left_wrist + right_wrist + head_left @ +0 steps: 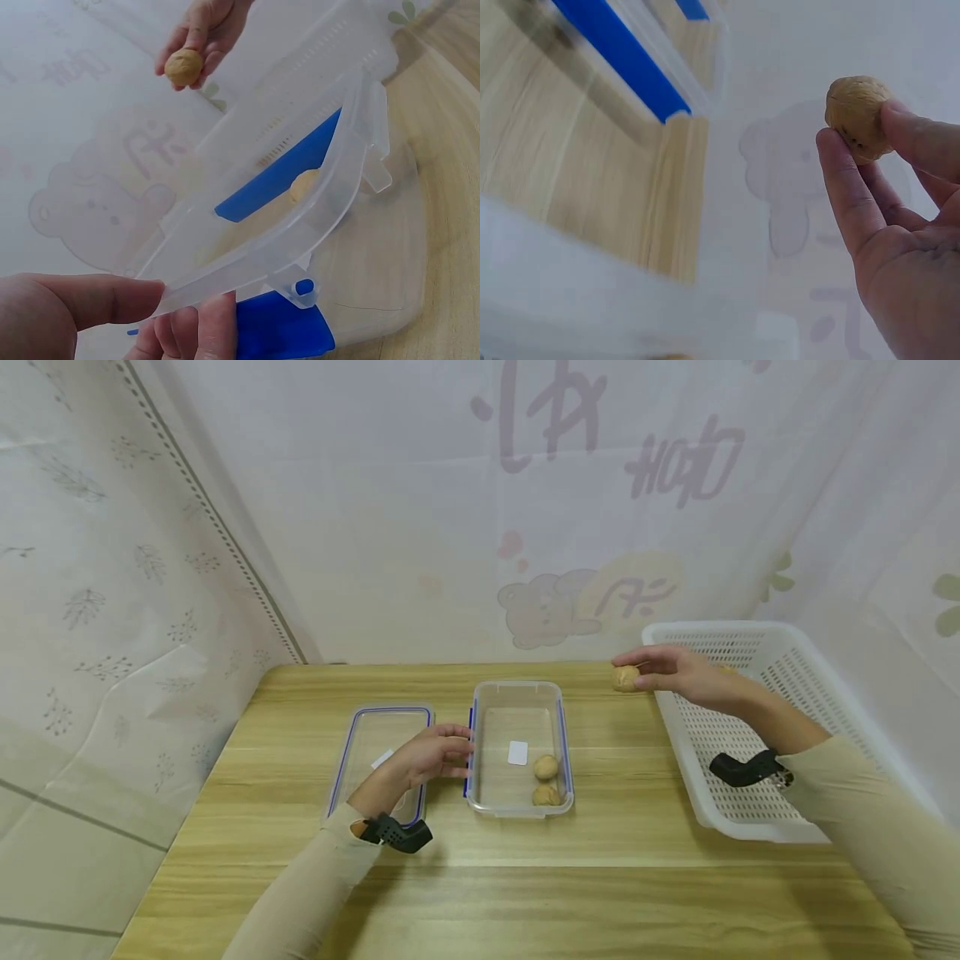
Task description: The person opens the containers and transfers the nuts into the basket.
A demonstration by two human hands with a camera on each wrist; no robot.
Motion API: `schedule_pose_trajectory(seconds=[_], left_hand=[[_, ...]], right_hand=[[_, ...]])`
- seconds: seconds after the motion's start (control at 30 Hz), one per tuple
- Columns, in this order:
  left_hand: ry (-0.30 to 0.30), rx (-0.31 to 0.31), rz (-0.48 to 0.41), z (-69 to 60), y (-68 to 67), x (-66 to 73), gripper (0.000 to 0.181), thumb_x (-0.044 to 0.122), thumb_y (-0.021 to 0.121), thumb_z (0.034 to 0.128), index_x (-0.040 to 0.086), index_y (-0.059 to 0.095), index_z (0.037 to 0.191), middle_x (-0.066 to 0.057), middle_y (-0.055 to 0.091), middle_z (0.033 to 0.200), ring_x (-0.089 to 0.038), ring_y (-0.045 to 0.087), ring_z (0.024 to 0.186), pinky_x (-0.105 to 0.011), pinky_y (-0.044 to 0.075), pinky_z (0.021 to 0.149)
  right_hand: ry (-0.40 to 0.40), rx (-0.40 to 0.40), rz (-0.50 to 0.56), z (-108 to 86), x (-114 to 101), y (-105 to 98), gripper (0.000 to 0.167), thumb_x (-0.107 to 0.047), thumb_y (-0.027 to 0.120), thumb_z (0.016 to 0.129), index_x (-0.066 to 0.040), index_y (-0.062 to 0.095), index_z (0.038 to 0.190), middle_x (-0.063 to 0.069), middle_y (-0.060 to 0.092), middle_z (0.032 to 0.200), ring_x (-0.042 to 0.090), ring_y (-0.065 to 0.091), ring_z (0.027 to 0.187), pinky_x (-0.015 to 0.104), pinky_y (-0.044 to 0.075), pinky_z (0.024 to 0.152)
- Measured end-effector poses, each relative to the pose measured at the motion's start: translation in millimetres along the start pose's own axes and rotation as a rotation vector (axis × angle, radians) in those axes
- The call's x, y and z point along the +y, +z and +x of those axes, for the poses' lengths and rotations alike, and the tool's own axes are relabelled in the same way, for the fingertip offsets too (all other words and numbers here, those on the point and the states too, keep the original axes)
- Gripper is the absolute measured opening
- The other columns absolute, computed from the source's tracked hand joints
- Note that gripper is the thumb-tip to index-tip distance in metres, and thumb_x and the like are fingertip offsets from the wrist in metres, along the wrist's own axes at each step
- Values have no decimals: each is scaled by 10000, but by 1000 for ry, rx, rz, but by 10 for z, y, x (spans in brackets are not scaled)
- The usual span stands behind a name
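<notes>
Held walnut (626, 678): it is in the air over the far part of the bench (525, 893), between the clear box (502, 718) and the white basket (712, 627), nearer to the basket.
Right hand (678, 672): it pinches this walnut between thumb and fingertips, I think because the nut is small and round, and the tips leave most of its shell free.
Walnuts in the box: a far walnut (546, 767) and a near walnut (546, 794) lie together in the near right corner; whether they touch, I am not sure.
Left hand (431, 753): its thumb lies on the left rim of the box and its fingers are below, so it pinches this edge, probably for steadiness; how firmly, I cannot tell.
Box top: uncovered, with its blue side flaps hanging down, so the rim is the only edge to pass over.
Lid (375, 735): it lies flat at the left of the box, partly under the left hand and wrist, perhaps put there to be out of the way.
Basket: its high left rim is below the right forearm; one brownish thing inside is mostly hidden.
Room: a strip of bench shows between box and basket, and a wider one in front; behind, the cloth (412, 527) closes the far edge.
</notes>
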State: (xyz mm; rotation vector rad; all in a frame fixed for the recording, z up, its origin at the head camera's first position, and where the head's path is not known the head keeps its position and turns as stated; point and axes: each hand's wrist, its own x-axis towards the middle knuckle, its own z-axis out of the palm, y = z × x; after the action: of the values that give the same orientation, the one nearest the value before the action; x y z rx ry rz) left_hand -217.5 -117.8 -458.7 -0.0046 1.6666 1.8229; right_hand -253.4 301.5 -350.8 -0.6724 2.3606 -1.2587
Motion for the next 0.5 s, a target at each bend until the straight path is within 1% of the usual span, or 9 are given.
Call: schedule_pose_trajectory(seconds=[0.17, 0.27, 0.37, 0.5], left_hand=[[-9, 2, -5, -1, -4, 9, 344, -7, 535, 1003, -117, 432, 1312, -33, 598, 874, -127, 607, 800, -299, 639, 753], [-9, -3, -11, 5, -8, 6, 340, -9, 535, 1002, -111, 432, 1310, -33, 589, 871, -124, 600, 798, -299, 638, 754], [-12, -10, -16, 11, -13, 4, 348, -10, 530, 1003, -111, 423, 1319, -30, 582, 874, -120, 594, 799, -296, 637, 759], [-17, -10, -16, 13, -20, 10, 375, -9, 528, 1005, -118, 405, 1342, -33, 579, 887, -122, 593, 808, -298, 637, 766]], right_hand=[[49, 37, 19, -113, 65, -135, 426, -216, 601, 1046, -95, 535, 1450, 93, 583, 1394, 159, 599, 1187, 254, 517, 997], [50, 59, 35, -177, 128, -198, 435, -182, 594, 1048, -52, 514, 1455, 66, 583, 1386, 147, 609, 1164, 308, 550, 991], [40, 79, 62, -232, 194, -247, 441, -138, 590, 1045, 12, 495, 1449, 41, 603, 1340, 114, 620, 1140, 340, 574, 974], [35, 96, 91, -295, 286, -316, 444, -112, 578, 1047, 39, 475, 1452, 3, 636, 1247, 95, 637, 1100, 279, 581, 939]])
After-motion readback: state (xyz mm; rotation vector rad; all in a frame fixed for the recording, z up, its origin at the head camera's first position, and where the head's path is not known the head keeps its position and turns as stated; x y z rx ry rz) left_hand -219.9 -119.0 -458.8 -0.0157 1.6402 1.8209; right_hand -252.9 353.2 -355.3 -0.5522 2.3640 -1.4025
